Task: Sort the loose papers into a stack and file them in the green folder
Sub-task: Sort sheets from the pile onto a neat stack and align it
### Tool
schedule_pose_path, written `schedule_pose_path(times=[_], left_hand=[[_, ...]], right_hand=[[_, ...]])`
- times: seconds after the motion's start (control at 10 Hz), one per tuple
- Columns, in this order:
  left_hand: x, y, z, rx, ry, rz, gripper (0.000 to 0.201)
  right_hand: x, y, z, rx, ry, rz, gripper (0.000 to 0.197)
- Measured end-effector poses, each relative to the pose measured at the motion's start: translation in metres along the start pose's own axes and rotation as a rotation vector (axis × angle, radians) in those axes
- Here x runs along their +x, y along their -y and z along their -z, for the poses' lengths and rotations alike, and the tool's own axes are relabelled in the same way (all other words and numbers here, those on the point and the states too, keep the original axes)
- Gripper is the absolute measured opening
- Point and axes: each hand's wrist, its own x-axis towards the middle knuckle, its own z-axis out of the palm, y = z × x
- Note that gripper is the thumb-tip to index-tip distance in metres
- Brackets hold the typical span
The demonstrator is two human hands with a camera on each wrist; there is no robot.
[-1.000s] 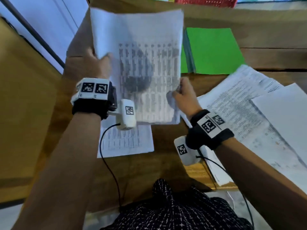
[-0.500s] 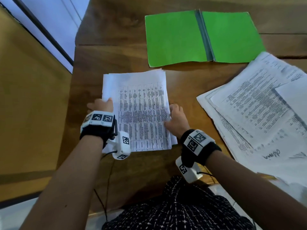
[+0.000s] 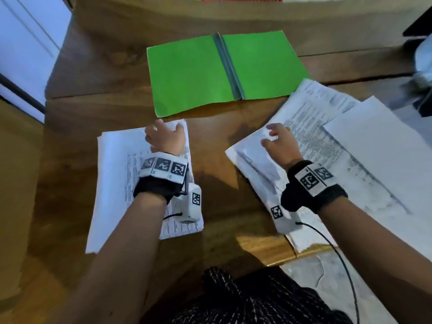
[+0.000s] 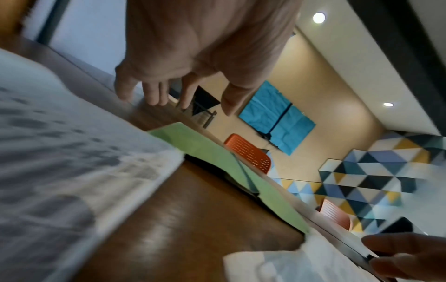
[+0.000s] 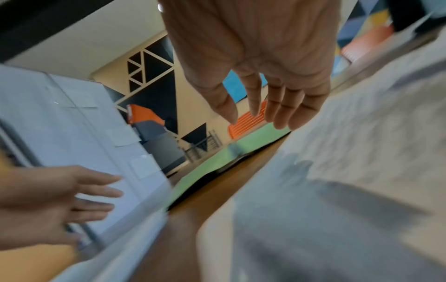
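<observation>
The green folder (image 3: 187, 73) lies open and flat at the far middle of the wooden table. Near me on the left is a squared stack of printed papers (image 3: 117, 183). My left hand (image 3: 167, 129) is over its far end, fingers (image 4: 154, 95) straight and spread, holding nothing. Loose papers (image 3: 339, 155) lie fanned out on the right. My right hand (image 3: 274, 136) is open over their near-left corner, fingers (image 5: 284, 106) extended just above the sheets. The wrist views also show the folder (image 4: 217, 158) (image 5: 217, 162) beyond both hands.
The table (image 3: 210, 206) ends at a wall and window frame on the left. Its near edge is close to my lap. A dark object (image 3: 418, 26) sits at the far right. Orange chairs (image 4: 251, 154) stand beyond the table. Thin cables trail from both wrist cameras.
The sheaf that both hands held up has been laid flat on the table and let go. My right hand has moved right onto the loose papers, my left to the stack's far end.
</observation>
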Motion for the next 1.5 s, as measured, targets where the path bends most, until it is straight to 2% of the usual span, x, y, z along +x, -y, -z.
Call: schedule_pose_path(times=[0.1,0.2,0.3,0.4,0.5,0.6,0.7,0.8,0.9,1.0,1.1,1.2,1.3,1.4,1.5], left_hand=[[-0.014,-0.046,-0.039,0.003,0.092,-0.135,0.044],[-0.035,-0.08,-0.08,0.098,0.215,-0.278,0.023],[-0.053,-0.094,-0.122,0.21,0.384,-0.225,0.035],[-0.069,-0.096,-0.158,0.335,0.406,-0.117,0.073],[-0.089,-0.097,-0.18,0.453,0.291,-0.137,0.09],[-0.102,-0.099,-0.192,0.492,0.265,-0.158,0.078],[-0.106,-0.101,-0.197,0.375,0.325,-0.186,0.05],[-0.104,-0.094,-0.188,0.208,0.246,-0.164,0.038],[-0.098,-0.078,-0.178,0.055,0.197,-0.098,0.036],[-0.088,-0.069,-0.167,-0.133,0.329,0.036,0.048],[-0.076,-0.055,-0.162,-0.246,0.428,0.116,0.058],[-0.081,-0.058,-0.152,-0.346,0.427,0.104,0.054],[-0.088,-0.062,-0.156,-0.399,0.536,0.097,0.045],[-0.109,-0.061,-0.167,-0.46,0.654,0.183,0.032],[-0.129,-0.069,-0.168,-0.294,0.732,-0.065,0.034]], right_hand=[[0.028,-0.041,0.051,-0.063,-0.111,-0.074,0.045],[0.045,-0.08,0.087,-0.224,-0.134,-0.176,0.053],[0.051,-0.117,0.111,-0.491,-0.059,-0.284,0.065],[0.055,-0.152,0.125,-0.579,0.019,-0.344,0.073],[0.059,-0.172,0.131,-0.541,0.023,-0.344,0.067],[0.064,-0.183,0.137,-0.567,-0.04,-0.279,0.051],[0.068,-0.18,0.158,-0.518,-0.046,-0.217,0.036],[0.066,-0.151,0.186,-0.313,-0.174,-0.117,0.03],[0.057,-0.115,0.206,0.329,-0.24,0.038,0.022],[0.052,-0.088,0.219,0.994,-0.093,0.115,0.015],[0.059,-0.095,0.217,1.088,-0.035,0.086,0.023],[0.072,-0.127,0.193,0.851,-0.035,-0.094,0.012],[0.079,-0.158,0.161,0.612,0.022,-0.317,0.01],[0.078,-0.169,0.135,0.538,0.009,-0.381,0.012],[0.077,-0.167,0.128,0.585,-0.001,-0.358,0.052]])
